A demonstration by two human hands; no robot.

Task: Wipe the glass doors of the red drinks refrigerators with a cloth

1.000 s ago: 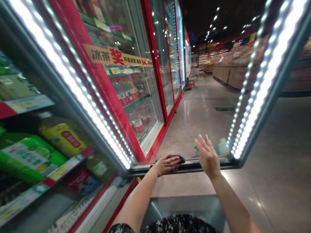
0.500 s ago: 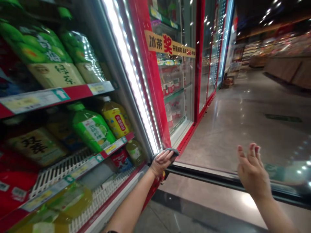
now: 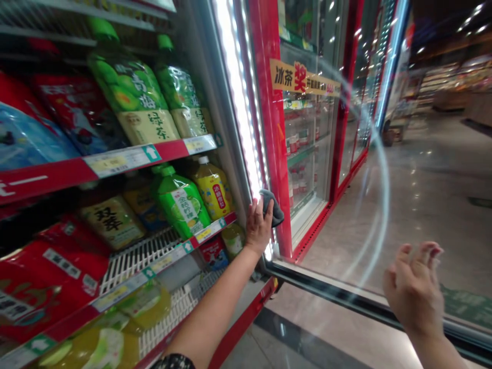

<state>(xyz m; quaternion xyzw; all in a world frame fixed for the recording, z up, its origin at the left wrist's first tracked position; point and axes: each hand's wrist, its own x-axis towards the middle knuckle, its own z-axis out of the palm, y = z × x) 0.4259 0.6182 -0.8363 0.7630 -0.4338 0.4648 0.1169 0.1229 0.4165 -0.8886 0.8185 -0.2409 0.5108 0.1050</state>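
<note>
My left hand (image 3: 259,227) presses a dark grey cloth (image 3: 272,208) against the hinge side of the open glass cooler door (image 3: 346,205), beside the lit white LED strip (image 3: 239,102) and the red frame (image 3: 273,128). Its fingers are closed over the cloth. My right hand (image 3: 415,288) hovers at the lower right in front of the door glass, fingers loosely curled and apart, holding nothing. A curved streak shows on the glass.
Open cooler shelves at left hold green (image 3: 180,201) and yellow (image 3: 212,188) drink bottles, red packs (image 3: 49,266) and price rails (image 3: 115,160). More red-framed cooler doors (image 3: 346,102) run down the aisle. The polished shop floor (image 3: 430,195) stretches to the right.
My left hand with the cloth has slid up the door's hinge edge from the bottom corner. The view has swung left toward the shelves. My right hand has lowered slightly and curled.
</note>
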